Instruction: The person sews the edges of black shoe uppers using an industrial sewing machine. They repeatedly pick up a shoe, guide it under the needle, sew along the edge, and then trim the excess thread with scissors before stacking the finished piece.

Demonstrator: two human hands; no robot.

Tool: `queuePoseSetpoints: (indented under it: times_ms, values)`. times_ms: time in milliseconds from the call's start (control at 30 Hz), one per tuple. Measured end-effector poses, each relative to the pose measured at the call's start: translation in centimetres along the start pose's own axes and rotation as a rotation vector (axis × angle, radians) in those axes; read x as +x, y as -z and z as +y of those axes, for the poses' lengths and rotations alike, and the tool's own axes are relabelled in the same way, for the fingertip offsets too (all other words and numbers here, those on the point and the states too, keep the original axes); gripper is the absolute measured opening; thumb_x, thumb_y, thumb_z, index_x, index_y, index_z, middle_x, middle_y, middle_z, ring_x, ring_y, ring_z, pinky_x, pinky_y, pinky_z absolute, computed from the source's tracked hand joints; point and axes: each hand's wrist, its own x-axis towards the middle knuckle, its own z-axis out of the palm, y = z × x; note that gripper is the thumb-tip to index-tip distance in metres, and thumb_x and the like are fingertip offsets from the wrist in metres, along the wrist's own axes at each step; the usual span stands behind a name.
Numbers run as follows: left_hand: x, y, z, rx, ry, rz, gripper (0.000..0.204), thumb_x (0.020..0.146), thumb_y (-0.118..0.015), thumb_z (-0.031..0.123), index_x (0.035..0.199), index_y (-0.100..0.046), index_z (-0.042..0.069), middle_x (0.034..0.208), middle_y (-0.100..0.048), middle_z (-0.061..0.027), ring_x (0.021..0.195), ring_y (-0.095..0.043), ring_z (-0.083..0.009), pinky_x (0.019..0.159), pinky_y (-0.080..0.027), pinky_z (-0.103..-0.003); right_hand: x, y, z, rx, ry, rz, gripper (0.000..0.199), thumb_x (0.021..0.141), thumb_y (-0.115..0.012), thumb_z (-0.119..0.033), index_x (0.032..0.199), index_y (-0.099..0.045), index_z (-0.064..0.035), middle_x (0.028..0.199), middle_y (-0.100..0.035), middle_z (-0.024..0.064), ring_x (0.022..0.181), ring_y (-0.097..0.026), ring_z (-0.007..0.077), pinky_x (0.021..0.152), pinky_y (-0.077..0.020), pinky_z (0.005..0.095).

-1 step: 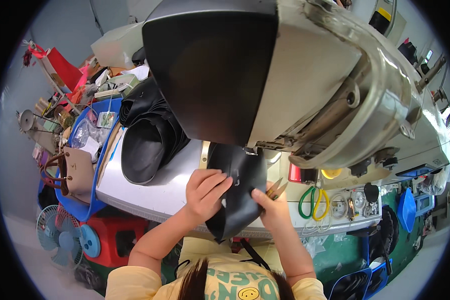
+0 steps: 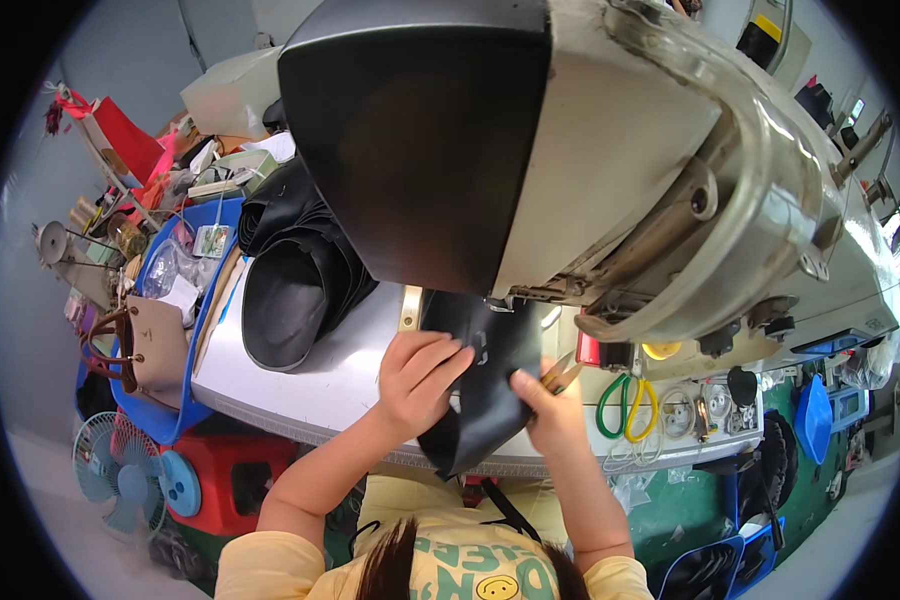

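Observation:
A black, leather-like panel [image 2: 492, 405] lies under the sewing machine head [image 2: 610, 150], its near end hanging toward me past the table's front edge. My left hand [image 2: 417, 385] is closed on the panel's left side, fingers curled over the top. On the right side, my right hand [image 2: 558, 415] pinches the panel's edge with the thumb on top. A pair of small snips [image 2: 562, 374] is tucked in that same hand, blade tips pointing out to the right. The machine head hides the panel's far end. A small pale mark shows on the panel's surface.
Stacked black curved pieces [image 2: 288, 300] sit left on the white table [image 2: 270, 395]. A blue tub [image 2: 185, 420] with a beige handbag [image 2: 158, 350] stands farther left, above a fan [image 2: 120, 470] and a red stool [image 2: 235, 480]. Green-handled and yellow-handled scissors [image 2: 627, 408] lie right.
Both hands and the black panel have shifted slightly to the right. The grip of each hand looks the same, and the snips stay in my right hand.

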Motion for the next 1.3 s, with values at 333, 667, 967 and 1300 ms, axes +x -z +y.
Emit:
queuePoseSetpoints:
  times_ms: [333, 667, 967, 1300]
  values:
    - [-0.3, -4.4, -2.2, -0.23, 0.138, -0.118, 0.033, 0.06, -0.065, -0.008, 0.092, -0.064, -0.001, 0.094, -0.062, -0.0159, 0.083, -0.061, -0.0328, 0.07, -0.051, -0.039, 3.1, 3.7, -1.8, -0.084, 0.2, 0.23, 0.03, 0.077, -0.073, -0.007, 0.101, -0.056, -0.0083, 0.097, -0.06, 0.0028, 0.094, -0.059, 0.0154, 0.082, -0.0487, 0.0322]
    - [1.4, -3.2, -2.2, -0.229, 0.131, -0.16, 0.023, 0.066, -0.067, -0.007, 0.089, -0.065, -0.002, 0.094, -0.063, -0.0165, 0.084, -0.062, -0.0321, 0.071, -0.051, -0.038, 3.0, 2.0, -2.8, -0.048, 0.186, 0.209, 0.023, 0.074, -0.078, -0.009, 0.082, -0.056, -0.0135, 0.073, -0.054, -0.0054, 0.062, -0.049, 0.0051, 0.053, -0.0375, 0.0202]
    - [2.5, -2.4, -1.7, -0.18, 0.09, -0.185, 0.024, 0.064, -0.068, -0.007, 0.088, -0.065, -0.002, 0.091, -0.062, -0.0156, 0.08, -0.061, -0.0304, 0.068, -0.05, -0.037, 3.1, 1.4, -3.0, -0.044, 0.185, 0.273, 0.024, 0.073, -0.078, -0.01, 0.077, -0.055, -0.015, 0.064, -0.049, -0.0081, 0.05, -0.041, 0.0035, 0.046, -0.0289, 0.019]
    - [0.8, -4.2, -2.6, -0.3, 0.225, -0.157, 0.017, 0.068, -0.066, -0.009, 0.084, -0.065, -0.003, 0.086, -0.062, -0.0137, 0.077, -0.06, -0.0286, 0.065, -0.05, -0.035, 3.5, 2.9, -2.7, -0.073, 0.219, 0.291, 0.023, 0.074, -0.077, -0.01, 0.086, -0.057, -0.0126, 0.064, -0.05, -0.0069, 0.051, -0.039, 0.0032, 0.047, -0.0291, 0.0194]
